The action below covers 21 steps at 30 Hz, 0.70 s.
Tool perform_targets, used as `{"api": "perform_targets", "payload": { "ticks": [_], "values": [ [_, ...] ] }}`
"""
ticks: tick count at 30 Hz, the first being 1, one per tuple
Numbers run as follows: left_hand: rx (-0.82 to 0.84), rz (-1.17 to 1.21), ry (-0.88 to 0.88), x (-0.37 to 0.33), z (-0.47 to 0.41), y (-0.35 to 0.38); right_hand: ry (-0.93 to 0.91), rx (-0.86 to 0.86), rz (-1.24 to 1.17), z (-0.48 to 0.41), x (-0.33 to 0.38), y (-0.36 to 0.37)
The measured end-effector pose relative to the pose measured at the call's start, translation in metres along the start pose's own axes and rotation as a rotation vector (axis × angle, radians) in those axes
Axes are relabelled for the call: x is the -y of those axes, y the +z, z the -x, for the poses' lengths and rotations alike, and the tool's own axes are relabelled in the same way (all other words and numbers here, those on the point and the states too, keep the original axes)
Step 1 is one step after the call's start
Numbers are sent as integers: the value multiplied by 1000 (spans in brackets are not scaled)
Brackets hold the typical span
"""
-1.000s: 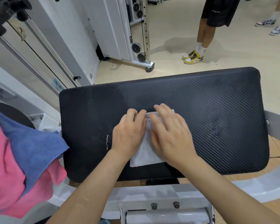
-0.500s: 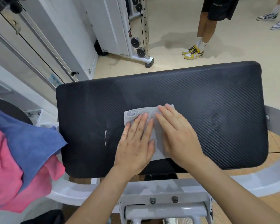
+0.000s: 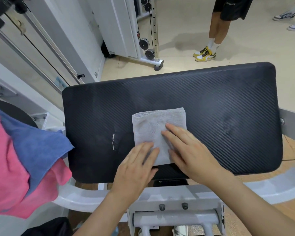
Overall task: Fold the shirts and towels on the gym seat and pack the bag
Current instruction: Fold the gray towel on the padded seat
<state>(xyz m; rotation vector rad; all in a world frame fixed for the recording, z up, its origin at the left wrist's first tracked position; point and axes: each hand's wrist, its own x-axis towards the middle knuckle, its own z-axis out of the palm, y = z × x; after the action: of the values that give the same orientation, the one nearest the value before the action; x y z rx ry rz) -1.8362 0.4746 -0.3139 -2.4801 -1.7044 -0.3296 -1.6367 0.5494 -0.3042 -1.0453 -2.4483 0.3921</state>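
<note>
grey cloth, a folded towel point(image 3: 157, 126), is lying near the front edge of the black padded seat point(image 3: 220, 99). it is being pressed flat by the left hand point(image 3: 136, 169) at its near left corner and by the right hand point(image 3: 192, 150) across its right side, palms down, fingers point(image 3: 174, 132) straight, nothing pinched.

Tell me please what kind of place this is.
Probably a gym: a black padded seat on a white metal frame, a cable machine with pulleys, and sports shoes on the floor.
</note>
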Motion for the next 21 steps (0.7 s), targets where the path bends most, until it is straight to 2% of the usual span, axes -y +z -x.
{"api": "perform_targets", "payload": {
  "ticks": [4,8,10,13,15,18,21],
  "values": [
    [-52,43,5,6,-3,3,-97,72,152,13,-1,-6],
    [-118,100,-26,8,-14,-3,-128,66,323,24,-8,-4],
    [-94,174,-85,7,-23,-13,-126,29,351,22,-9,-3],
    [132,278,-245,7,-34,-37,-91,25,218,9,-7,-16],
    [262,361,-326,7,-25,-45,0,152,29,6,-4,-33],
    [338,548,-360,3,-3,-47,72,325,-126,13,0,-43],
    [341,594,-358,-1,0,-50,141,279,-220,14,-1,-38]
  ]
}}
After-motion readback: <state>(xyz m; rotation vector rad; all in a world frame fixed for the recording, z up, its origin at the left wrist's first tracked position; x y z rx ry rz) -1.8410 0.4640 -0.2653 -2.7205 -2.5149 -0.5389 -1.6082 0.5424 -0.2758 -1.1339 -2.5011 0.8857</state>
